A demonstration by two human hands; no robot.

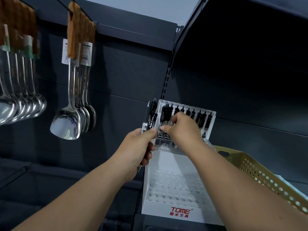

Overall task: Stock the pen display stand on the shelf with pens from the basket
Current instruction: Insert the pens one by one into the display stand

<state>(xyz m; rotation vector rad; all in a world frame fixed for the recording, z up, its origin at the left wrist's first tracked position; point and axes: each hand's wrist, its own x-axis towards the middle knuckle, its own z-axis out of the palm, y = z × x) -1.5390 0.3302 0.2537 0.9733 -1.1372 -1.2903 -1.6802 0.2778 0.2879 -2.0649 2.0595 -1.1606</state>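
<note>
White plastic, the pen display stand [175, 189] sits at the lower middle of the frame, with a back row of pens [202, 118] standing upright in its top tier. The left hand [139, 147] is closed round a bunch of black pens [150, 116], clicker ends up, just left of that tier. The right hand [184, 129] reaches over the tier, fingers curled, thumb and fingertips pinching 1 clear-barrelled pen [167, 127] at the row's left end. A yellow perforated basket [260, 170] lies at the lower right, just beside the stand. Steel spatulas [66, 120] hang at the upper left.
</note>
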